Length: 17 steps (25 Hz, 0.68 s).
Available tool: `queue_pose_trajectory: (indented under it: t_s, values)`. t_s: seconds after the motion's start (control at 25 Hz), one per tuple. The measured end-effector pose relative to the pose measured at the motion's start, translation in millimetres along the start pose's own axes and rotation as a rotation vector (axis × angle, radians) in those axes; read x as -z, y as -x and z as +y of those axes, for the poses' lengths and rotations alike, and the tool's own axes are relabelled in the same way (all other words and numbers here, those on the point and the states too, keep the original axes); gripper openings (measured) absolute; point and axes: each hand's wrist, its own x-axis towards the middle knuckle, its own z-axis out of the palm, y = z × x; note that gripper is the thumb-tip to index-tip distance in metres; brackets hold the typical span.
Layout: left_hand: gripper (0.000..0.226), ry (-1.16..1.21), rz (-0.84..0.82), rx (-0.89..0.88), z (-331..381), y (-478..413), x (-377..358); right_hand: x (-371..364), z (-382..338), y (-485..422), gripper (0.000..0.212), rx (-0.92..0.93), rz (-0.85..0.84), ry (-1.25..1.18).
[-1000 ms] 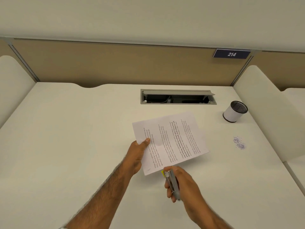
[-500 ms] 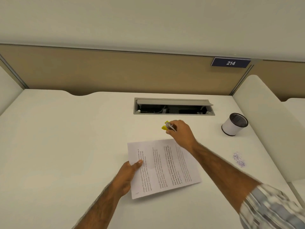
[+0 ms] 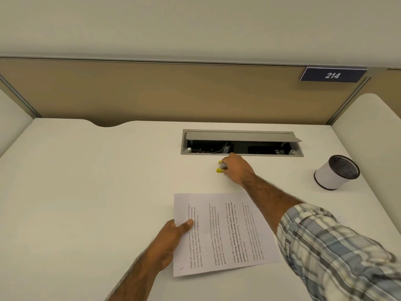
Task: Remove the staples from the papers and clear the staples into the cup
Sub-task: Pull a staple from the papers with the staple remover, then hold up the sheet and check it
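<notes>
Your left hand [image 3: 171, 242] pinches the papers [image 3: 221, 233] at one edge. Beyond the papers, your right hand [image 3: 237, 169] grips the staple remover [image 3: 221, 166].

Staple remover [image 3: 221, 166] mostly hidden by right hand [image 3: 237, 169].

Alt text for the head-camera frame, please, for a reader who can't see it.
A person's right hand reaches across a white desk, gripping a yellow-tipped staple remover in front of an open cable hatch, while the left hand pinches the edge of printed papers nearer the camera. A white cup stands to the right.
</notes>
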Motion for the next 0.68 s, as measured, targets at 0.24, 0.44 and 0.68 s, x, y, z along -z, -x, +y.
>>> queue_pose_trajectory:
  t_s: [0.24, 0.44, 0.68]
  values:
    - [0.035, -0.058, -0.053, -0.013, 17, 1, -1, 24, -18, 27, 0.041, 0.051, 0.110, -0.254]
    - [0.049, -0.197, -0.193, -0.034, 56, 19, 7, 79, -36, 121, 0.027, 0.107, -0.375, -0.671]
    - [0.049, -0.504, -0.338, -0.072, 94, 48, 7, 85, -32, 195, 0.009, -0.015, -0.403, -0.920]
